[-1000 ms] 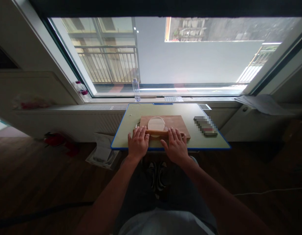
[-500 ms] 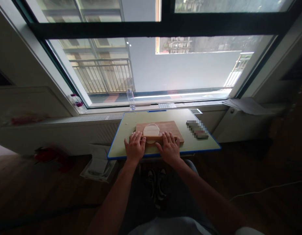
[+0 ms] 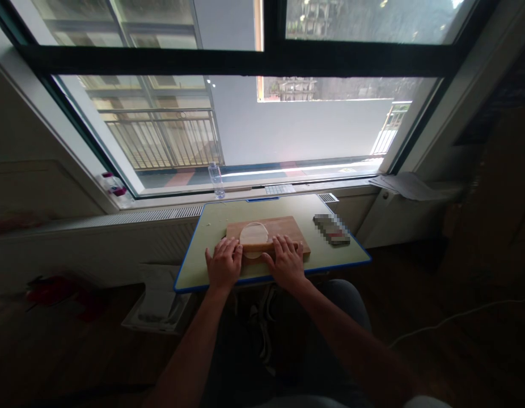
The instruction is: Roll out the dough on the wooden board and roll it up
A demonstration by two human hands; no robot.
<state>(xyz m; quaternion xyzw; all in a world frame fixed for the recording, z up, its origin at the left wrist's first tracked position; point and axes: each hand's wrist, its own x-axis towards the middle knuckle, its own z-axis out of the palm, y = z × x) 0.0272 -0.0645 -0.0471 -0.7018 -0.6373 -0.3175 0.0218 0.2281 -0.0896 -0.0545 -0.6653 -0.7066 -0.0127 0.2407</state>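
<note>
A round, flat sheet of pale dough (image 3: 253, 232) lies on a wooden cutting board (image 3: 286, 226). Across its near part rests a wooden rolling pin (image 3: 259, 247), and a small strip of dough shows on the near side of it. My left hand (image 3: 225, 264) is over the pin's left end, fingers bent down onto it. Over the right end lies my right hand (image 3: 287, 263), its fingers on the pin and its thumb pointing left. The palms hide both ends of the pin.
The board sits on a small blue-edged table (image 3: 211, 226). A blurred-out flat object (image 3: 331, 229) lies at its right. Behind, a clear bottle (image 3: 216, 181) stands on the windowsill. Papers (image 3: 405, 186) lie at the right, and a box (image 3: 156, 311) sits on the floor at left.
The view has shifted, so the table and window appear farther left and slightly lower. Both hands stay on the rolling pin, which still lies across the near part of the dough.
</note>
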